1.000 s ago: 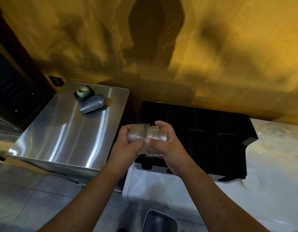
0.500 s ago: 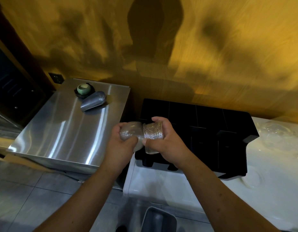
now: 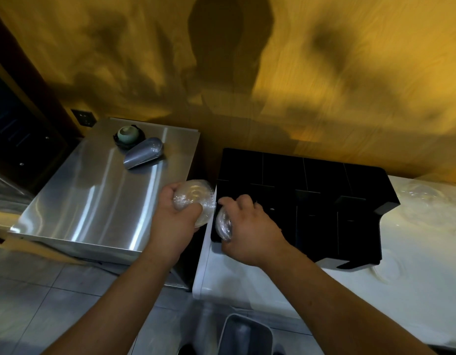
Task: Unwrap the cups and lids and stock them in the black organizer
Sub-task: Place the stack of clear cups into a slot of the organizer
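My left hand grips a stack of clear plastic lids, held above the gap between the steel unit and the white counter. My right hand holds a second, smaller bunch of clear lids at the front left corner of the black organizer. The two bunches are a short way apart. The organizer sits on the white counter against the wall, and its dark compartments show nothing inside that I can make out. Clear wrapped plastic items lie on the counter to the organizer's right.
A stainless steel unit stands to the left, carrying a metal scoop and a small green bowl. A grey bin sits on the tiled floor below the counter edge. The yellow wall runs behind everything.
The single stack of lids held between both hands has been pulled into two parts. My left hand stayed left with one part; my right hand moved down toward the organizer's front corner with the other.
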The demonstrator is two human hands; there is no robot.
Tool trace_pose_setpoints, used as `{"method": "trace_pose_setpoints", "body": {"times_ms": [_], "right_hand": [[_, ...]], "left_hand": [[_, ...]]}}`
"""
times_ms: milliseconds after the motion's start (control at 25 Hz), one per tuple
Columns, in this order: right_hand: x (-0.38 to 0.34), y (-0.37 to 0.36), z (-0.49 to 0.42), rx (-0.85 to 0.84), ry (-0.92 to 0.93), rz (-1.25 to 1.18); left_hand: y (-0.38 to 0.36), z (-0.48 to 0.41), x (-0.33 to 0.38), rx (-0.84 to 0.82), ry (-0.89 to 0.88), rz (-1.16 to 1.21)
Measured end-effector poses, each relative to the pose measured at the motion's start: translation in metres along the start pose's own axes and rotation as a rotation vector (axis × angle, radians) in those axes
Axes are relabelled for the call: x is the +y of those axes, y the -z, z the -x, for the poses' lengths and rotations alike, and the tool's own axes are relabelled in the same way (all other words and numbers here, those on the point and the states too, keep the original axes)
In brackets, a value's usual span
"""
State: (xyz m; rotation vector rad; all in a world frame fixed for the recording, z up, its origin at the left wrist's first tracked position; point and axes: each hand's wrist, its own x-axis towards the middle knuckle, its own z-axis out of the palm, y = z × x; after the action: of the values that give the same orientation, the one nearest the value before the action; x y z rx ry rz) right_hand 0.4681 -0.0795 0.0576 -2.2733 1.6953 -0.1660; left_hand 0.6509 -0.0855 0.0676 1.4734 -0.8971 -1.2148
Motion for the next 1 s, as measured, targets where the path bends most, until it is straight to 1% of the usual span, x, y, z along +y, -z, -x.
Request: {"method": "trace_pose_setpoints", "body": {"times_ms": [120,280,480,720,880,1000], "right_hand": [[-0.004,-0.005,-0.011,-0.050,0.023,0.198],[-0.007,-0.009,-0.019,-0.048,0.007,0.280],[-0.003,-0.018,-0.022,-0.073,0.031,0.417],[0.002,-0.032,-0.020,-0.049,0.032,0.460],[0.004,-0.037,-0.017,-0.081,0.034,0.404],[0.009,-0.039,-0.012,-0.039,0.088,0.379]], "left_hand": [[0.001,0.000,0.002,-0.025,-0.009,-0.005],[0.009,-0.005,0.003,-0.022,-0.021,-0.039],[0.013,-0.007,0.002,-0.031,-0.041,-0.060],[0.006,-0.006,0.001,-0.050,-0.052,-0.023],[0.002,-0.005,0.001,-0.072,-0.055,-0.022],[0.000,-0.005,0.000,-0.103,-0.054,0.000]]}}
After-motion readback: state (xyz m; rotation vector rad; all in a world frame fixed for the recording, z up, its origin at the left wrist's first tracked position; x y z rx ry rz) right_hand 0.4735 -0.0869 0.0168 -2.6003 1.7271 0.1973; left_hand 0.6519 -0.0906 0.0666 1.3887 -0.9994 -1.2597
